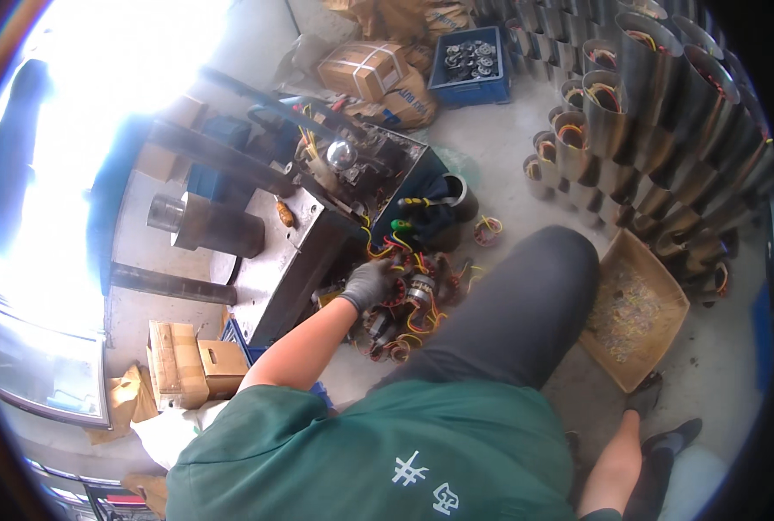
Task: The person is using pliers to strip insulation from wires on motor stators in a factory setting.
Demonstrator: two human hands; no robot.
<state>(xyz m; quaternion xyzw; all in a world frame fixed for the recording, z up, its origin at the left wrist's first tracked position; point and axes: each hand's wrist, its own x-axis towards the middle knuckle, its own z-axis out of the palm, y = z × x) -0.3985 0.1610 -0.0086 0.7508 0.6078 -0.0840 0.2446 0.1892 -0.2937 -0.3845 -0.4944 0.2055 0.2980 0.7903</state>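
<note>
Grey-gloved left fingers (pixel 390 270) among round coils (pixel 420 291)

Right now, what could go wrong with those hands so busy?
The left hand is at a pile of parts with loose wires, so it might get snagged.
The right hand is down by the tray; a bump could perhaps spill the scraps in it.
The tubes are packed close together, so knocking one might shift others.
</note>
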